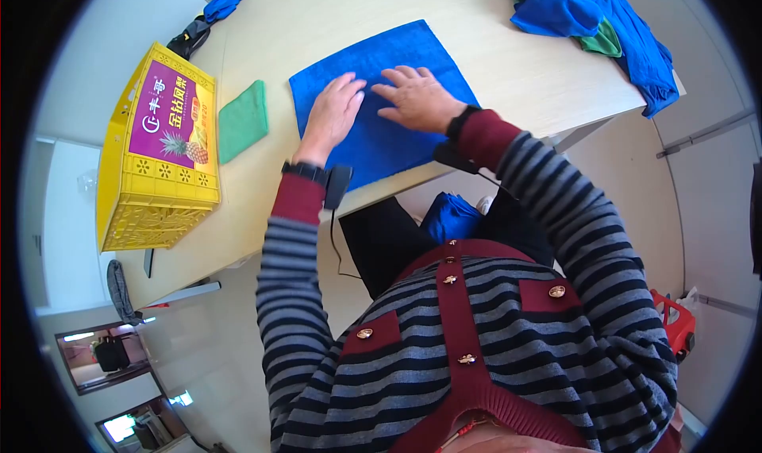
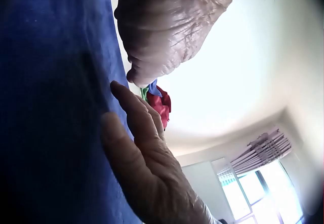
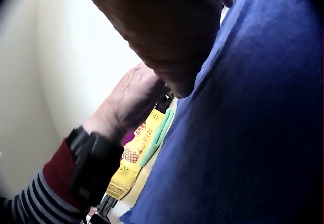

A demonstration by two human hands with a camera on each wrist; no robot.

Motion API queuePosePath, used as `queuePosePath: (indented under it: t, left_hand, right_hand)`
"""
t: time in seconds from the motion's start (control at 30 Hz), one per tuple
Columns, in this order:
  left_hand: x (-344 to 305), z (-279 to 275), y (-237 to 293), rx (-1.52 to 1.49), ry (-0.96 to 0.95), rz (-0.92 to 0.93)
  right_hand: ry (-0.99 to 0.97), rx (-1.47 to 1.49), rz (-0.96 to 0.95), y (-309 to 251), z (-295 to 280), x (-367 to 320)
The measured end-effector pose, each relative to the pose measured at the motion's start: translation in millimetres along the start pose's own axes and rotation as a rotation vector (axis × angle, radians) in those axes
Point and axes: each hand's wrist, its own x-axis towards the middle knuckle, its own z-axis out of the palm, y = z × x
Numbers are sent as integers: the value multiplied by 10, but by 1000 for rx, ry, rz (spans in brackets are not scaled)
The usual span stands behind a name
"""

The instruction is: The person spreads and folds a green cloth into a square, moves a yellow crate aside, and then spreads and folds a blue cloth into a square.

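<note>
A blue cloth [image 1: 429, 48] lies spread flat on the table in front of the person, one edge along the table's near side. The left hand [image 1: 333, 113] rests on its left half, fingers extended and pointing away from the body. Across from it, the right hand [image 1: 422, 101] lies on the right half of the cloth, its fingers spread and directed toward the left hand. In the left wrist view the right hand [image 2: 152, 168] shows from the side, low over the blue fabric [image 2: 50, 107]. Neither hand holds anything.
A folded green cloth [image 1: 244, 122] sits left of the blue one, beside a yellow crate [image 1: 159, 211] with a pineapple label. Blue and green cloths [image 1: 556, 8] are heaped at the table's right corner. Another blue cloth [image 1: 227, 2] lies at the far left.
</note>
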Motion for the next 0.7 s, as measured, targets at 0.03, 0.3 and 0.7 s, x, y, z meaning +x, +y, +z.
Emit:
queuePosePath:
  t: [0.03, 0.3, 0.7]
  left_hand:
    - [178, 129, -183, 55, -72, 35]
    - [883, 534, -279, 238, -541, -281]
    - [787, 621, -172, 241, -496, -212]
  right_hand:
    - [-82, -24, -6, -60, -21, 50]
    - [-68, 6, -21, -254, 26, -412]
    - [-288, 404, 167, -17, -525, -713]
